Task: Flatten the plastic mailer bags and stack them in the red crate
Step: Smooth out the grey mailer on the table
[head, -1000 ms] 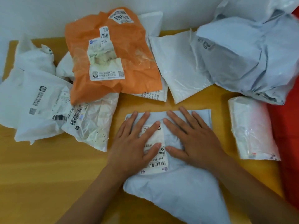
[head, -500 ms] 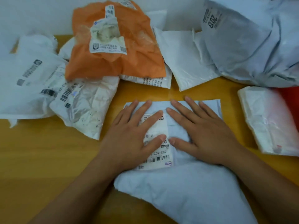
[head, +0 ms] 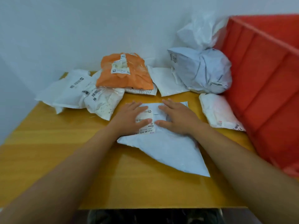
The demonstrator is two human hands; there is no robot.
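Observation:
A pale grey mailer bag (head: 168, 151) with a white shipping label lies flat on the yellow table (head: 48, 151) in front of me. My left hand (head: 131, 117) presses on its label with straight fingers. Beside it, my right hand (head: 176, 117) presses flat on the bag's upper right part. The red crate (head: 262, 97) stands at the table's right side, its ribbed wall facing me; its inside is hidden.
Behind the hands lie an orange mailer (head: 124, 73), several white mailers (head: 71, 91), a flat white one (head: 166, 81) and a bulging grey one (head: 202, 70). A folded white bag (head: 216, 110) lies against the crate. White walls close the back and left.
The view has pulled back and tilted up, bringing the red crate and walls into sight. Both hands stay flat on the grey mailer.

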